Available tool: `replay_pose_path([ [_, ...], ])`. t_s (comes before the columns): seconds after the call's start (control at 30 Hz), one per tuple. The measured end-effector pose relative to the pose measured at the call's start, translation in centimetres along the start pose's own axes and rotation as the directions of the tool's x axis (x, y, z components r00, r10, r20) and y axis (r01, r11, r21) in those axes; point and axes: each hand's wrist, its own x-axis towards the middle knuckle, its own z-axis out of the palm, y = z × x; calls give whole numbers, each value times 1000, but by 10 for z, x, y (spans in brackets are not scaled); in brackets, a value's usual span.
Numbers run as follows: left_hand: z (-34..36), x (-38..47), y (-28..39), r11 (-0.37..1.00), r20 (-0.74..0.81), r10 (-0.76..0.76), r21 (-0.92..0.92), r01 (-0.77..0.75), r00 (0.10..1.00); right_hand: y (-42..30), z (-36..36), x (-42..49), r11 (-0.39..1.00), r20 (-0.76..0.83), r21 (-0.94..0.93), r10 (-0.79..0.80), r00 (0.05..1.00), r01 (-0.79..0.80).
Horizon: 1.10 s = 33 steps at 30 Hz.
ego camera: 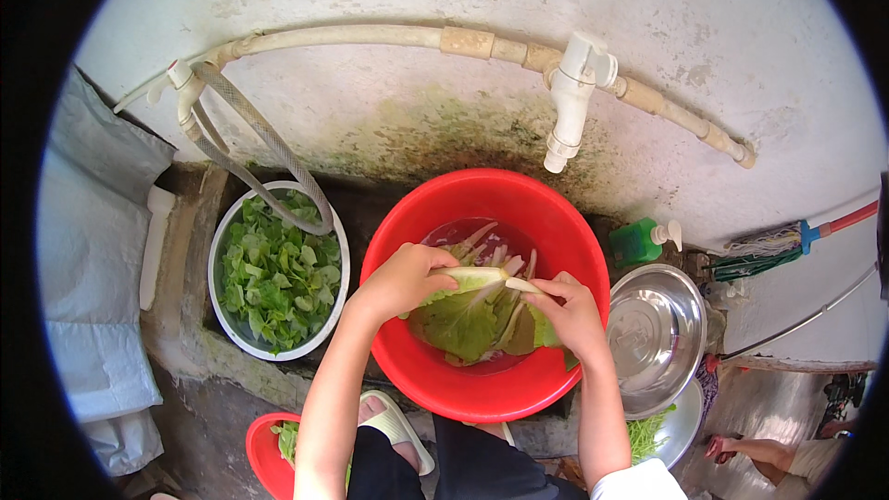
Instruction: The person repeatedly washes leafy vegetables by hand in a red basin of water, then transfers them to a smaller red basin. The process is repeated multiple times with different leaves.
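Over a large red plastic basin [486, 406], my left hand [410, 280] grips the pale stalk of a leafy green [472, 276] between thumb and fingers. Facing it, my right hand [566, 305] pinches another pale stalk end [522, 285], and the two stalk ends meet or nearly meet; whether they are joined I cannot tell. Below my hands, broad green leaves with pale stalks [462, 326] lie in the water of the basin. The lower parts of the held leaves hang over the pile.
A bowl of green leaves [278, 278] stands at left under a looped grey hose [278, 146]. A white plastic tap [571, 104] juts from the wall pipe. At right are a green pump bottle [635, 242], a steel bowl [653, 340] and mops [764, 250]. A person's leg [757, 451] shows lower right.
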Motion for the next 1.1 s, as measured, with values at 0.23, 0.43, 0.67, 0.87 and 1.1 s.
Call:
replay_pose_path([
  [0.23, -10, -4, 8, 986, -21, 83, 145, -79, 996, -18, -10, 4, 992, 69, 60, 109, 992, -113],
  [0.43, -25, -15, 20, 992, 145, 79, 82, -92, 986, -34, -40, 3, 998, 238, -3, 55, 970, -56],
  [0.67, -69, -41, 19, 973, 56, 57, 220, -68, 997, -38, -66, 1, 996, 173, -86, 20, 985, -5],
  [0.87, -63, -39, 8, 972, -273, -18, -232, -48, 962, -22, -37, -8, 832, -40, 517, 260, 965, -203],
  [1.1, -5, -8, -4, 843, -157, -66, -536, -29, 985, 38, 42, 9, 664, 15, 683, 404, 915, -305],
])
